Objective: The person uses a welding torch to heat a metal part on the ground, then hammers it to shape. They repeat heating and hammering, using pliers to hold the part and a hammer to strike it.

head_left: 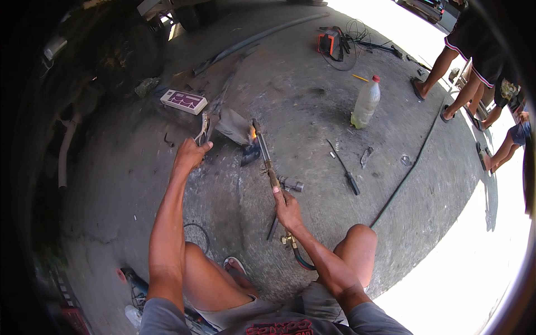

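Observation:
My left hand [191, 154] is closed round a pair of pliers [202, 129], whose far end meets or lies close to a grey metal piece [234, 127]; the exact grip cannot be made out. In my right hand [288, 210] is a gas torch [268, 163], its long tube pointing away from me. A small orange flame [253, 134] shows between the torch tip and the right edge of the metal piece. Brass valves [287, 240] sit at the torch's rear, where a dark hose [301, 260] leaves it. Below the metal lies a dark, blackened piece [251, 153].
A hammer [291, 184] lies partly behind the torch. Right of it are a screwdriver [351, 181], a plastic bottle [365, 103] and a long hose [410, 173]. A white-and-purple box [184, 101] and an orange-black machine [333, 44] lie farther off. People's legs [458, 95] stand at right.

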`<move>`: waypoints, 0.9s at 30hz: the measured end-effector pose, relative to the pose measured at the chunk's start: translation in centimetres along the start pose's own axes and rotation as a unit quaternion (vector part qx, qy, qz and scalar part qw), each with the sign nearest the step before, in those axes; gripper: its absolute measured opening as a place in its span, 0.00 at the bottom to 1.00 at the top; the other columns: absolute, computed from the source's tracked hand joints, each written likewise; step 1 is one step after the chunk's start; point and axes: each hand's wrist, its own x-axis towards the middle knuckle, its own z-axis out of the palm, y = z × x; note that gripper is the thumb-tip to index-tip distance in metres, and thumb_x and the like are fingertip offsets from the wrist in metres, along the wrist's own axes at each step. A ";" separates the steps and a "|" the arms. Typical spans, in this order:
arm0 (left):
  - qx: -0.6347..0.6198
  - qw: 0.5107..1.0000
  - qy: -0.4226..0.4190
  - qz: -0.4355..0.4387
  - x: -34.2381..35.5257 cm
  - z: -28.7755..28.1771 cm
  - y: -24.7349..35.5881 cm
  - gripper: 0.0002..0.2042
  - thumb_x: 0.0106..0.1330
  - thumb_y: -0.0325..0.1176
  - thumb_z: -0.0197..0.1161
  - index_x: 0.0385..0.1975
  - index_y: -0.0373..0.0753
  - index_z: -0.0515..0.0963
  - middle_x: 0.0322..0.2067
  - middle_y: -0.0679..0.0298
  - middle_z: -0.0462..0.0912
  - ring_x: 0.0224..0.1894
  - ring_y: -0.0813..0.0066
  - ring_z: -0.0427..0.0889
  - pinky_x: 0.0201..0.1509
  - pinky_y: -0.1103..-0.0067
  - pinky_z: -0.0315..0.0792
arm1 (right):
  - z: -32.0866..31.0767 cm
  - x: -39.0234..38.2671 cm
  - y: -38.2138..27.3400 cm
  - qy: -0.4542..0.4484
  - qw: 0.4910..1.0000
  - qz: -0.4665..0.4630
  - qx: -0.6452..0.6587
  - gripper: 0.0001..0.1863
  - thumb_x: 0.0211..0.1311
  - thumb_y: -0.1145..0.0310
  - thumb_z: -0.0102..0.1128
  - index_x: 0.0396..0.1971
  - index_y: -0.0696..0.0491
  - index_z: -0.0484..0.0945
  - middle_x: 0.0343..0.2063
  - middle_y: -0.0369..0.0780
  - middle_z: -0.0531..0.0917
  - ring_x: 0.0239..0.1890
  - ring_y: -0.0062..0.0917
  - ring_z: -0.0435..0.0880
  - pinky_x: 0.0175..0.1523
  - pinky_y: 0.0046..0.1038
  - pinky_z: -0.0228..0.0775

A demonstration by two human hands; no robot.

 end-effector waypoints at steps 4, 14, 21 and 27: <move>0.002 1.000 0.010 -0.012 -0.2 -0.6 -0.8 0.29 0.69 0.52 0.70 0.35 0.23 0.76 0.25 0.51 0.80 0.19 0.66 0.82 0.22 0.68 0.74 | -0.9 -1.0 -1.3 -0.060 0.994 0.034 0.086 0.44 0.73 0.30 0.47 0.48 0.65 0.81 0.28 0.51 0.84 0.37 0.44 0.87 0.46 0.43 0.76; -0.020 0.998 -0.007 -0.056 -0.5 -0.5 0.6 0.33 0.76 0.58 0.58 0.35 0.23 0.75 0.26 0.53 0.80 0.19 0.67 0.82 0.24 0.69 0.74 | -2.7 -2.1 -2.8 -0.097 0.984 0.087 0.124 0.44 0.74 0.29 0.41 0.49 0.62 0.80 0.17 0.38 0.75 0.17 0.23 0.77 0.23 0.30 0.68; -0.014 0.999 -0.023 -0.037 0.0 -0.2 0.4 0.33 0.77 0.59 0.56 0.35 0.24 0.75 0.24 0.56 0.79 0.19 0.69 0.83 0.23 0.69 0.73 | -3.0 -1.7 -2.9 -0.092 0.987 0.063 0.120 0.43 0.73 0.27 0.40 0.33 0.58 0.79 0.16 0.37 0.75 0.16 0.23 0.76 0.22 0.29 0.67; -0.011 1.000 0.015 -0.014 0.1 0.2 0.0 0.34 0.77 0.56 0.55 0.18 0.28 0.76 0.14 0.53 0.79 0.17 0.61 0.83 0.27 0.64 0.76 | -3.2 -1.5 -3.3 -0.101 0.983 0.069 0.135 0.42 0.73 0.27 0.42 0.34 0.59 0.78 0.16 0.37 0.75 0.17 0.22 0.77 0.23 0.30 0.69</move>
